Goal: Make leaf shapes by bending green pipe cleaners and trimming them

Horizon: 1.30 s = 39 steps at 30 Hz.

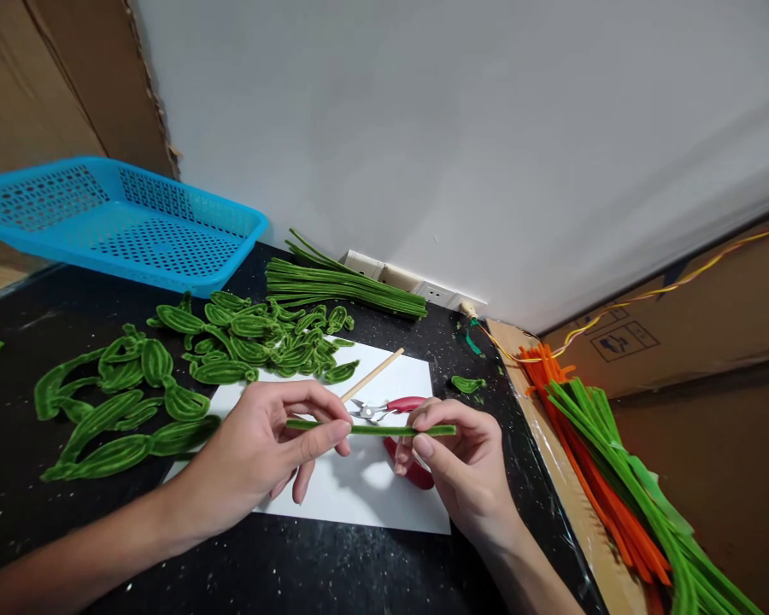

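A short straight green pipe cleaner [375,429] is held level between both hands above a white sheet of paper [365,491]. My left hand [266,448] pinches its left end between thumb and fingers. My right hand [458,461] pinches its right part, with the tip sticking out past the fingers. Just behind the pipe cleaner, red-handled cutting pliers [390,407] and a thin wooden stick [372,374] lie on the paper.
Several folded green leaf shapes [167,376] cover the black table on the left. A bundle of straight green pipe cleaners [343,286] lies by the wall. A blue basket [119,222] sits at the far left. Orange and green pipe cleaners [621,487] lie on cardboard at the right.
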Available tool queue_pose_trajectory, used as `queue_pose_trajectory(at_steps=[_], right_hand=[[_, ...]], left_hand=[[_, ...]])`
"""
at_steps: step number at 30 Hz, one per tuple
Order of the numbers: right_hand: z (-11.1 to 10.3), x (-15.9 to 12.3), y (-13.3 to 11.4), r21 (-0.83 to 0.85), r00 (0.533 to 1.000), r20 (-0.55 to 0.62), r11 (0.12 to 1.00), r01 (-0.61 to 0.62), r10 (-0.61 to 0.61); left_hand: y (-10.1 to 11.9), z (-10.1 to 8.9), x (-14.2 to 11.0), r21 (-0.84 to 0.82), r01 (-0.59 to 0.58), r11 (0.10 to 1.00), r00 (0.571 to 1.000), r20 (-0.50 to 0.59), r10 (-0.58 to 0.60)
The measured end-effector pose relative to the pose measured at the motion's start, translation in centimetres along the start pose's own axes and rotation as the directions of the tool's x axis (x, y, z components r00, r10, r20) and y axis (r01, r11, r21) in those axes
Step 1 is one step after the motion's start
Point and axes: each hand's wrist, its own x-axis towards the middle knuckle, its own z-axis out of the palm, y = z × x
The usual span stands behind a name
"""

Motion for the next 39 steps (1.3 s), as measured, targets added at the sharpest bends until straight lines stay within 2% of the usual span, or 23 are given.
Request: queue_pose_trajectory(at_steps=[8,12,19,25,32,37,39], right_hand=[[0.5,-0.2,-0.5,-0.057,0.995,0.092,0.998,-0.040,0.045],[0.6,-0.3,-0.6,-0.105,0.992,0.122,0.994,-0.008,0.021],[0.2,-0.1,-0.5,0.020,0.999,0.026,0.999,0.030,-0.031],[0.2,0.6,-1.3,0.122,0.993,-0.110,0.991,0.047,-0.033],[0.0,0.9,-1.4,0.145,0.990,-0.140,0.988,0.043,-0.023],[-0.4,1.0,-1.4,0.125,0.981,-0.191,0.991,0.055,-0.031],[-0.5,1.0,-1.2,0.110,0.977,-0.207,0.992,0.063,-0.040]], left_hand=[[-0.4,0.3,-0.4,-0.026,0.051,0.998,0.996,0.075,-0.049],[-0.4,0.3,-0.4,-0.012,0.042,0.999,0.996,0.079,-0.041],[0.3,0.0,-0.1,0.028,-0.017,0.999,1.000,0.008,0.017],[0.7,-0.5,0.1,0.046,-0.048,0.998,0.995,-0.088,0.052],[0.7,-0.3,0.2,-0.012,-0.043,0.999,0.996,-0.074,0.042],[0.7,-0.4,0.1,-0.012,-0.084,0.996,0.977,-0.198,0.080],[0.8,-0.5,0.1,-0.023,-0.087,0.996,0.974,-0.210,0.080]])
